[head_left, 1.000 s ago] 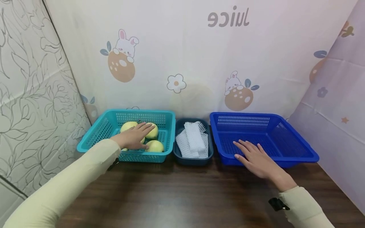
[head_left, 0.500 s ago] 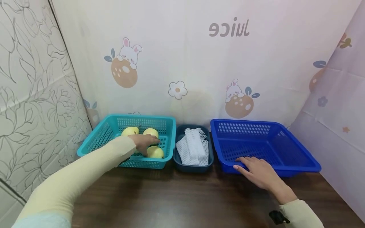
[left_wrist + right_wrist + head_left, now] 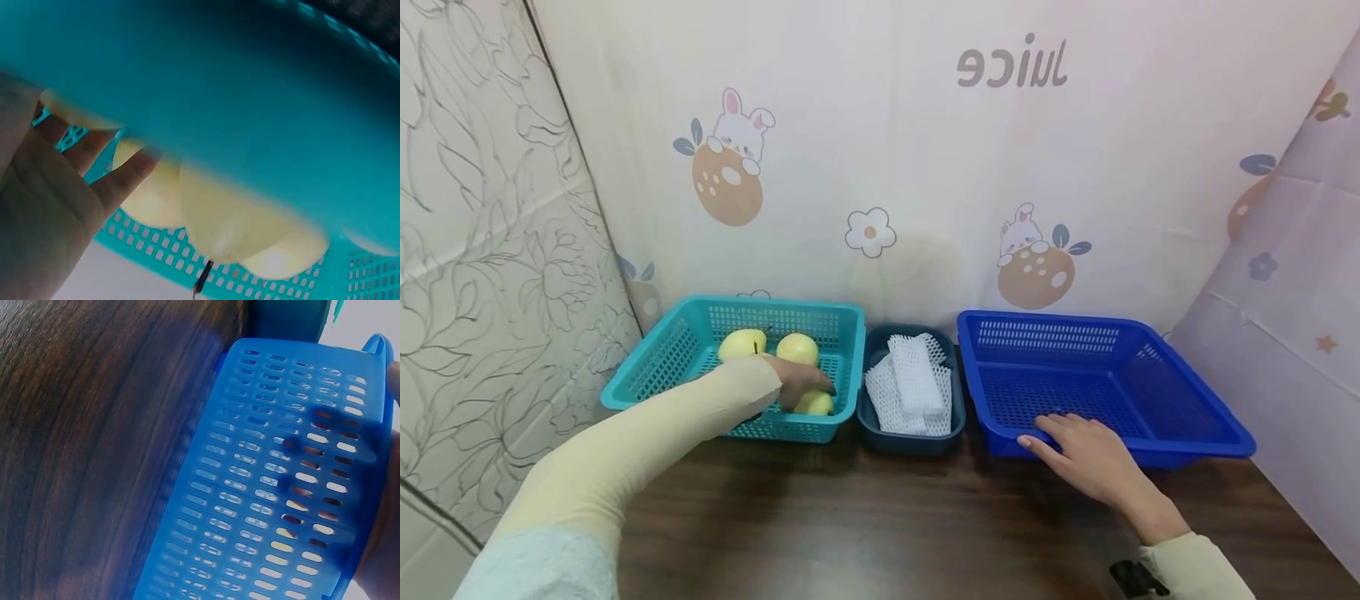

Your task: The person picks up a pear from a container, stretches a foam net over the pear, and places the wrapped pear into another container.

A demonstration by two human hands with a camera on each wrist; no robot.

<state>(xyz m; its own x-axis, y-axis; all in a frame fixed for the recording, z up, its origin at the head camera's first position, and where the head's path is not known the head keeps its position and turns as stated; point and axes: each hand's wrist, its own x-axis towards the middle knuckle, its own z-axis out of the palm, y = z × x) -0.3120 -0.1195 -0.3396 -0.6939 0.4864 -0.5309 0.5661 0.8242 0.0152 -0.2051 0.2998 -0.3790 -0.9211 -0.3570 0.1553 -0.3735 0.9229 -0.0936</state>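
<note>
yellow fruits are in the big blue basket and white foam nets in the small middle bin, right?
Not quite: the head view shows the yellow fruits in the teal basket. The white foam nets are in the small middle bin.

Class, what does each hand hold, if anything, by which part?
Left hand, over the front-right fruit: cannot tell. Right hand, at blue basket's near rim: no grip visible.

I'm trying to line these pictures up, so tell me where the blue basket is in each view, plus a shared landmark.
Head: the blue basket is right of centre.
Left wrist: not in it.
Right wrist: centre to right, its slotted wall close up.
Shared landmark, head and right wrist only: the right hand, at the near rim in one, along the right edge in the other.
</note>
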